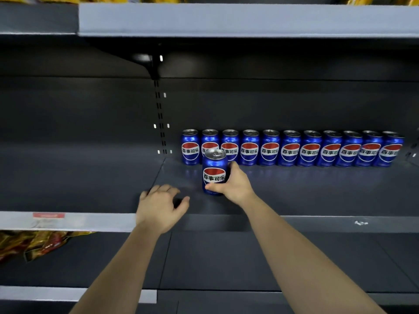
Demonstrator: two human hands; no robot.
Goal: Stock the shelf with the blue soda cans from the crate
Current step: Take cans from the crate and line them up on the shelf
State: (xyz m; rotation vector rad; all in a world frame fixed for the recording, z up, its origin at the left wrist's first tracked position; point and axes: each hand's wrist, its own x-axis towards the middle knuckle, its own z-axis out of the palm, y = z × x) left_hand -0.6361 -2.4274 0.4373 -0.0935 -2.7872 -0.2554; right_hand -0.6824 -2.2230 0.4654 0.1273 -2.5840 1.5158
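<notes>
A row of several blue soda cans [290, 148] stands upright along the back of the dark grey shelf [317, 191]. In front of the row's left end, my right hand [234, 183] is shut on another blue soda can [213, 168], held upright at shelf level. My left hand [159, 206] hovers over the shelf's front edge to the left of that can, fingers loosely curled and holding nothing. The crate is out of view.
A grey shelf board [226, 19] hangs overhead with yellow packages on top. A slotted upright post [160, 116] splits the back panel. Snack bags [34, 243] lie on the lower left shelf under a price strip [48, 215]. Another shelf [272, 264] lies below.
</notes>
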